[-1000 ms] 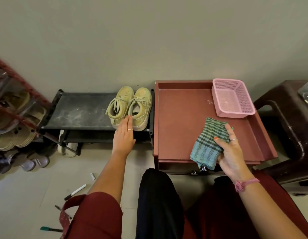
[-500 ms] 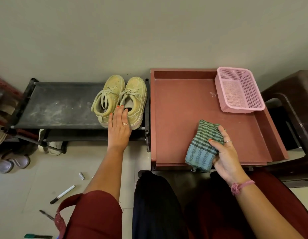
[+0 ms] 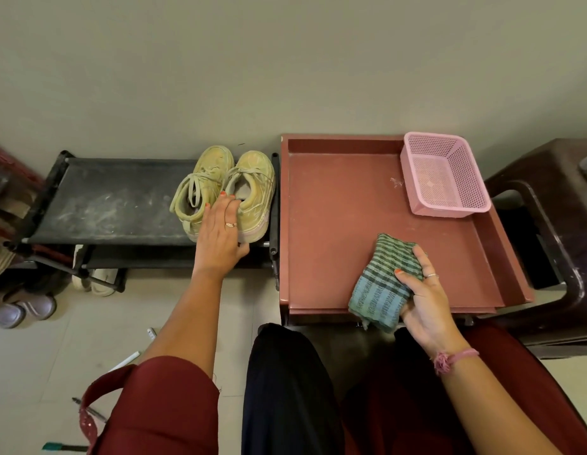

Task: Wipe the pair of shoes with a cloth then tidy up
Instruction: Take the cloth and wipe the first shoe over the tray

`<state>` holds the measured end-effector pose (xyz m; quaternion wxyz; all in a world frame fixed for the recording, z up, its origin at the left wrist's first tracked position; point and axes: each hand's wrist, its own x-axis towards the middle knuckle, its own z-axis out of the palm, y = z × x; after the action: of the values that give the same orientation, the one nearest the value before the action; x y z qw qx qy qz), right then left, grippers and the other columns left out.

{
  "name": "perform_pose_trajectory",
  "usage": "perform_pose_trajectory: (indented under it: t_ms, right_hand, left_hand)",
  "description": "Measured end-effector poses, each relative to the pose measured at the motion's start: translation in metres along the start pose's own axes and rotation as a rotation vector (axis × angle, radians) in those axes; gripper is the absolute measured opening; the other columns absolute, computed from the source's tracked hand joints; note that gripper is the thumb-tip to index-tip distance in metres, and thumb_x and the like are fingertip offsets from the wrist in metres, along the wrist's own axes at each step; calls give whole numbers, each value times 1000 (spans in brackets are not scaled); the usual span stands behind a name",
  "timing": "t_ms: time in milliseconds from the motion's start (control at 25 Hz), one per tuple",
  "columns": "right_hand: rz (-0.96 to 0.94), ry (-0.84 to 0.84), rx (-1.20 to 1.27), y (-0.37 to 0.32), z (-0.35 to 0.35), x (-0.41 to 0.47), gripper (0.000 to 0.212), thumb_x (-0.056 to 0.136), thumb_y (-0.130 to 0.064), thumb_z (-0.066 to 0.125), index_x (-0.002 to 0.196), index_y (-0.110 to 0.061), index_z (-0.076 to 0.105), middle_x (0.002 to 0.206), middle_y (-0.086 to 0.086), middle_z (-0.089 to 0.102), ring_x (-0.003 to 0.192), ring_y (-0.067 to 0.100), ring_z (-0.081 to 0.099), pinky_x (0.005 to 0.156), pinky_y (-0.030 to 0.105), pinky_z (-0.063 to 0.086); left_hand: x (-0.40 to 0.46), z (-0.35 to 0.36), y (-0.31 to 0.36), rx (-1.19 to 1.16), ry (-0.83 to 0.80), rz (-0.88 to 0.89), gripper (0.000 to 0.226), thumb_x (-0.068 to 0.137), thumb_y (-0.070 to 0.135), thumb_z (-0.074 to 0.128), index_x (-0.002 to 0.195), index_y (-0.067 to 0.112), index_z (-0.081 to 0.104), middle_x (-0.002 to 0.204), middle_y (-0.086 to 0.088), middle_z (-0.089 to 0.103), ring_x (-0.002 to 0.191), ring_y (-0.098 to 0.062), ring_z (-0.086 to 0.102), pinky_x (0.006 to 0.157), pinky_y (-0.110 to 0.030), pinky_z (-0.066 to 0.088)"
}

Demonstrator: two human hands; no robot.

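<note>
1. The pair of pale yellow lace-up canvas shoes (image 3: 223, 192) stands side by side, toes to the wall, on the right end of the black fabric-topped shoe rack (image 3: 98, 205), just left of the reddish-brown desk (image 3: 335, 224). Their uppers look smudged, so by my judgement the wiping has not begun.
2. The left hand (image 3: 220, 238) lies over the heels of the shoes. Its fingers (image 3: 231, 208) are straight and close together, the tips reaching into the collar of the right-hand shoe, the thumb down by the sole. It looks placed to hook that shoe and lift it; no firm grip shows yet.
3. The folded green-and-blue striped cloth (image 3: 382, 284) rests on the front of the desk, well right of the shoes. The right hand (image 3: 426, 300) holds it, thumb on top and fingers curled round its right edge, probably so it is ready once a shoe arrives.
4. The desk has a raised rim, a sensible place to work on a shoe. A pink perforated plastic basket (image 3: 444, 174) sits in its far right corner, apart from the cloth.
5. Left of the rack, other footwear lies on the floor, and a dark brown plastic stool (image 3: 554, 231) stands right of the desk.
</note>
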<state>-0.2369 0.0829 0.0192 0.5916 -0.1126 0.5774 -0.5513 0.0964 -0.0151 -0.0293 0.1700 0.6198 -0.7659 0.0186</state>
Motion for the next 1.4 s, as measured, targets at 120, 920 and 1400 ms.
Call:
perform_pose_trajectory:
  t_ms: [120,920,1400]
  right_hand:
    - [-9,-22,9,-9,-7,-11,57,92,3,48,138,-32,44,117,-1,65,103,16,65,81,37,56]
    - [-200,-98,197,-75,-78,-90,60,93,7,43,140,-29,42,118,0,65,106,17,64,79,32,57]
    - [-194,-65,115,-64,-100,-85,63,91,9,45,141,-30,38,127,4,60,117,22,58,99,44,46]
  left_hand:
    - [7,-26,8,0,-34,-15,91,60,16,85,136,-3,38,138,-22,43,138,-35,33,117,-52,12]
    - [-49,-169,173,-587,-231,194,98,52,25,84,134,25,29,121,2,36,115,-15,38,98,-15,32]
    - [-62,-120,223,-643,-384,199,102,52,29,82,138,27,28,116,21,29,116,-4,32,116,-54,22]
